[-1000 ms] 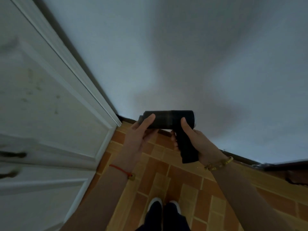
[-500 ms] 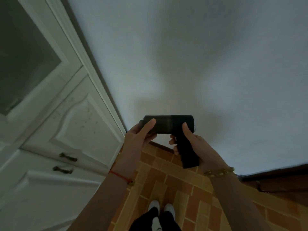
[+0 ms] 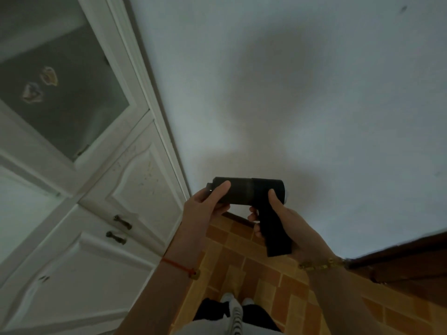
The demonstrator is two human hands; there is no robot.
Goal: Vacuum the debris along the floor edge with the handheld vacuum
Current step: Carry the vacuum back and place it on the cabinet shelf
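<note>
**View lifts, vacuum stays up off the floor**

The camera has tilted upward over the last second: more of the white cabinet [image 3: 101, 213] and its glass pane now fills the left, and less of the tiled floor [image 3: 244, 269] shows. The grip itself has barely changed. The vacuum [image 3: 251, 191] hangs level in front of the wall [image 3: 290, 93], held well above the floor between both hands.

The right hand [image 3: 292, 228] is wrapped closed around the black handle, thumb lying up the back of it. The left hand [image 3: 205, 206] is curled around the barrel's front end, thumb on top and fingers underneath, beside what looks like the nozzle. Whether it is twisting or adjusting something there, I cannot tell.

This reads as checking or setting up the tool, not cleaning. The nozzle points left toward the cabinet, not down. The floor edge along the dark skirting [image 3: 238, 217] lies below and behind the hands, and no debris is distinguishable in this dim light. Vacuuming has not yet begun; the tool must be lowered to that edge first.
</note>
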